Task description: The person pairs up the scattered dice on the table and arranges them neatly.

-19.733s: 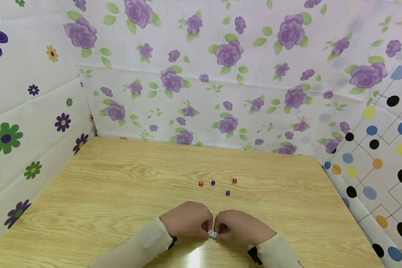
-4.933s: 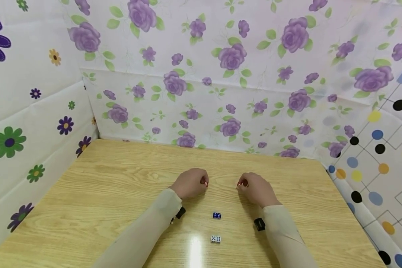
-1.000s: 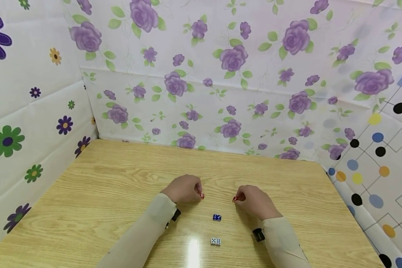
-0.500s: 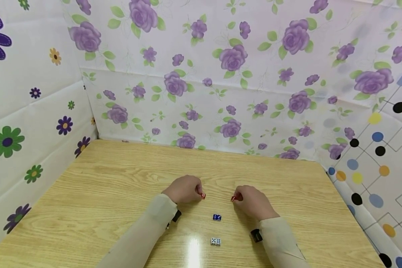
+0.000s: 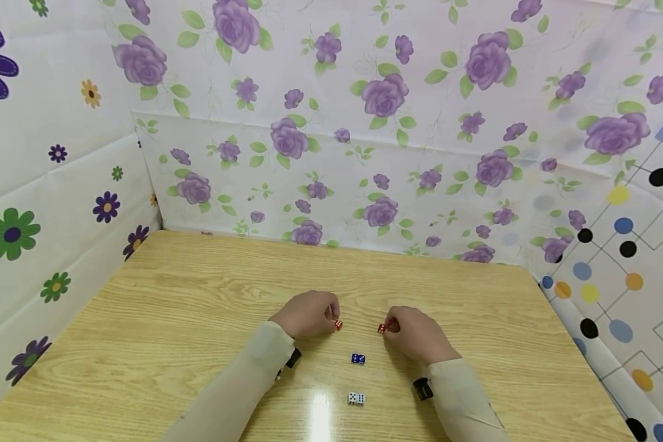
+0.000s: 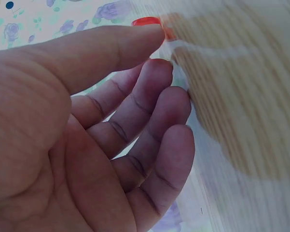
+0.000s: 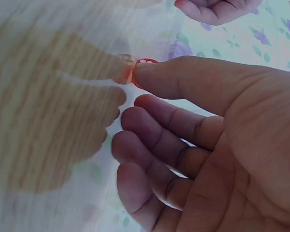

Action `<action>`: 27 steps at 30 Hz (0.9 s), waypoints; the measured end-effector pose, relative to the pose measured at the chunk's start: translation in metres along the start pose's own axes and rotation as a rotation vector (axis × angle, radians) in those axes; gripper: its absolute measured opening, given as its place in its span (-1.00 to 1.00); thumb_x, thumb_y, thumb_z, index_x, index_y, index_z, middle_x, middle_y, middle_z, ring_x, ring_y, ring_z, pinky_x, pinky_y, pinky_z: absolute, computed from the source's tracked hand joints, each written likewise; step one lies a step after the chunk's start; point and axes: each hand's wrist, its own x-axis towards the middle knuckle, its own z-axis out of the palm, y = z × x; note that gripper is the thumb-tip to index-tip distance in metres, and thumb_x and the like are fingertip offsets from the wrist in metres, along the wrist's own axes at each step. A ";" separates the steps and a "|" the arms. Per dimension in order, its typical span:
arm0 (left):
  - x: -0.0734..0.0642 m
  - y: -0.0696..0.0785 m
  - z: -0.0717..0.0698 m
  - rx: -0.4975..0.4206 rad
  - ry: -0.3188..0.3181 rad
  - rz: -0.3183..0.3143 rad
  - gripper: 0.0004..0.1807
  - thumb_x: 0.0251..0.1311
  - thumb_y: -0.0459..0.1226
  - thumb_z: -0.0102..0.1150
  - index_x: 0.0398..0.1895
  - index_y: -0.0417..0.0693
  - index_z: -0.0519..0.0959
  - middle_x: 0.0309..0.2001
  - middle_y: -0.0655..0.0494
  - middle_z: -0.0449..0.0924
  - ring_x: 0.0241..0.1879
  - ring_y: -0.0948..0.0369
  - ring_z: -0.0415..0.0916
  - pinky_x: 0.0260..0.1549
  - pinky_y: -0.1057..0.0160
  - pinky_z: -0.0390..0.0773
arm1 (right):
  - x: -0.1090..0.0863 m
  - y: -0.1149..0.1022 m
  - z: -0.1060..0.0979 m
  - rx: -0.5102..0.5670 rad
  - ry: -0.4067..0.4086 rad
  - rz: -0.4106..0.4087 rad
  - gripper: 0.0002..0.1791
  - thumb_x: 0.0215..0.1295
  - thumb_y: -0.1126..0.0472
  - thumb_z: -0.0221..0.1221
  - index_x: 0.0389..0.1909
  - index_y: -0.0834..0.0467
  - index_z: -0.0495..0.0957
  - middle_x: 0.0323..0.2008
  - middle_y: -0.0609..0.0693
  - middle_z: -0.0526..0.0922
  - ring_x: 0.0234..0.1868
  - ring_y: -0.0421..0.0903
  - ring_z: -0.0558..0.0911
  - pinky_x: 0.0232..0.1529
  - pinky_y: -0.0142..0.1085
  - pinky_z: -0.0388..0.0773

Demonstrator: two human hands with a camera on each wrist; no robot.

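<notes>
My left hand (image 5: 307, 314) pinches a red die (image 5: 339, 325) between thumb and index finger, low over the table. Opposite it, my right hand (image 5: 417, 331) pinches a second red die (image 5: 382, 329) the same way. A gap parts the two red dice. In the left wrist view, the thumb hides most of that red die (image 6: 147, 21). The right wrist view shows a dotted red die (image 7: 147, 62) partly behind the thumb. Nearer the body, two blue dice (image 5: 358, 358) sit side by side, and below them two white dice (image 5: 356, 398) sit side by side.
The wood-grain table (image 5: 210, 294) meets a flowered cloth wall (image 5: 331, 153) at the back. Patterned cloth also hangs at the left and right sides. A light reflection lies on the table near the white dice.
Over the last second the red dice have come closer together, the left moving right and the right moving left. The blue and white pairs have stayed put since 4.9 s ago.
</notes>
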 end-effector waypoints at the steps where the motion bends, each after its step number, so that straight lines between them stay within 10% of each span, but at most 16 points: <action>1: 0.000 0.000 0.000 -0.002 -0.002 0.006 -0.88 0.09 -0.28 0.26 -0.29 0.04 0.58 -0.46 0.31 0.50 -0.49 0.28 0.41 -0.40 0.25 0.44 | 0.000 0.000 0.000 -0.004 -0.003 0.001 -0.91 0.17 0.13 0.28 -0.40 0.01 0.55 -0.48 -0.19 0.51 -0.46 -0.23 0.44 -0.34 -0.26 0.43; 27: 0.001 0.014 0.011 0.085 0.033 0.023 -0.86 0.04 -0.16 0.34 -0.46 0.13 0.54 -0.49 0.38 0.47 -0.48 0.32 0.39 -0.40 0.29 0.41 | 0.001 -0.007 0.006 -0.005 0.007 -0.069 -0.88 0.17 0.12 0.30 -0.45 -0.03 0.52 -0.53 -0.21 0.45 -0.49 -0.21 0.40 -0.41 -0.28 0.37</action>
